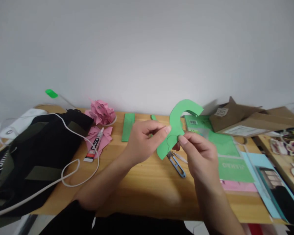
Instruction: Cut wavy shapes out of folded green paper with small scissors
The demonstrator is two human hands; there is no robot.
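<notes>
Both hands hold a curved green paper cutout (178, 125) up above the wooden table (142, 189). My left hand (144, 138) pinches its left edge between thumb and fingers. My right hand (198, 151) pinches its lower right part, fingers closed on it. Small grey thread snips (176, 165) lie on the table just beneath the cutout.
A green paper strip (127, 126), a pink paper flower (101, 112), a pink paper piece with a glue tube (95, 148) lie to the left. A black bag (31, 153) with a white cord (71, 176) fills the far left. Green, pink and blue sheets (231, 163) and a brown paper bag (247, 120) sit at right.
</notes>
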